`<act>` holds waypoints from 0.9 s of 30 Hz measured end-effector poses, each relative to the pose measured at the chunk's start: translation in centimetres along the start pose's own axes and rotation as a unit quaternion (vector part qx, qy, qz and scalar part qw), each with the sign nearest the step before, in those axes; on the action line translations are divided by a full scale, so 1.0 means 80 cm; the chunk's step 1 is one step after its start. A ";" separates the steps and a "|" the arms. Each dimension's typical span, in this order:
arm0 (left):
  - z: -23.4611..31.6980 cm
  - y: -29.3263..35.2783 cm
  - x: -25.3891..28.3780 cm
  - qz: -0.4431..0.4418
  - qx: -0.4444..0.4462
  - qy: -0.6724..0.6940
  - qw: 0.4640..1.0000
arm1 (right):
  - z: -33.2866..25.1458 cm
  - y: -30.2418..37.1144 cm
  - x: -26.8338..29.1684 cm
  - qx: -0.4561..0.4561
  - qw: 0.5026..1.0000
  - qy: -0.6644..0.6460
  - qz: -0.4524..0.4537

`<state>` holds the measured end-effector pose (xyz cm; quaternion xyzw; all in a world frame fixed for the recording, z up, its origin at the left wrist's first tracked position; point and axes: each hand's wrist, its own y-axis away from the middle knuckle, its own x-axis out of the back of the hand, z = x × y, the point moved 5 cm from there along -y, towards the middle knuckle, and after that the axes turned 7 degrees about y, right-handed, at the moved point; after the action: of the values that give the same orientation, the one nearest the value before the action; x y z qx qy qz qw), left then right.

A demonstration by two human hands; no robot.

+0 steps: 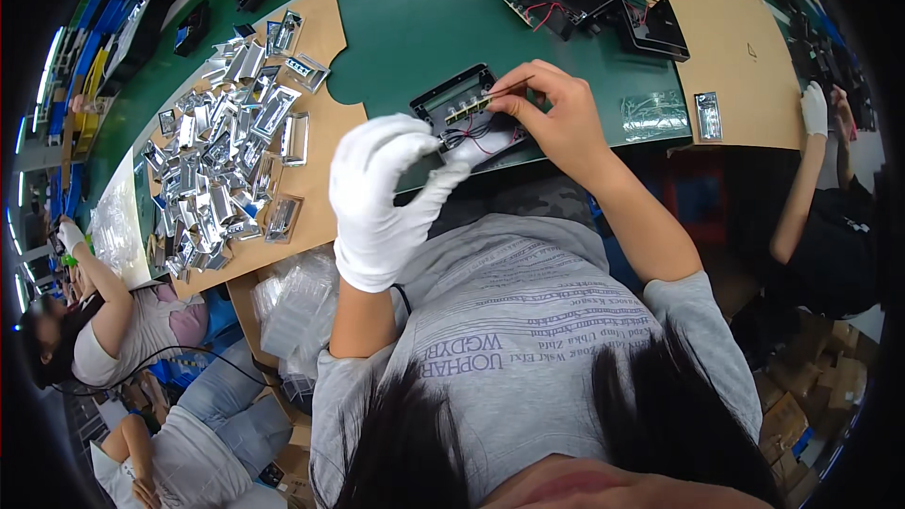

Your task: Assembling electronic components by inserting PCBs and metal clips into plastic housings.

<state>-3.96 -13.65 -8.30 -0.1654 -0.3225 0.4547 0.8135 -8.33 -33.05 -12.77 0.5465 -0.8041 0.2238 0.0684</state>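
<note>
A black rectangular plastic housing (426, 99) lies at the table's front edge, with black and red wires (468, 136) inside it. My right hand (556, 108) is bare, thumb and forefinger pinched on the right end of a narrow circuit board (465, 112) with pale parts along it. The board is tilted over the housing. My left hand (382, 193), in a white glove, is beside the housing's left end. Its fingers are curved and stand apart from the thumb, with the fingertips close to the wires. No object shows in its grasp.
Shiny silver rectangular frames (222, 151) are heaped on cardboard at left. More black housings (650, 28) with wires stand at the far right. One small silver frame (707, 117) lies on the right cardboard, near clear plastic film (654, 116). Co-workers sit on both sides.
</note>
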 end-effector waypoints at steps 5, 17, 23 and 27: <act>0.027 -0.033 -0.007 0.016 -0.104 -0.140 0.984 | -0.024 0.006 -0.010 0.131 0.977 0.164 0.025; -0.017 -0.020 0.030 0.018 0.114 -0.080 0.990 | 0.013 0.007 -0.001 -0.055 0.995 -0.072 0.044; -0.025 -0.032 -0.008 -0.014 0.209 0.199 0.957 | 0.007 0.003 0.002 0.010 0.999 -0.030 0.014; -0.041 -0.020 -0.028 -0.110 0.301 0.236 0.917 | 0.007 -0.001 0.010 0.023 0.999 -0.029 0.030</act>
<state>-1.60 -16.31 -10.68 0.0213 0.0148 0.3859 0.9222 -8.52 -34.01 -12.92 0.5299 -0.8164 0.2282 0.0254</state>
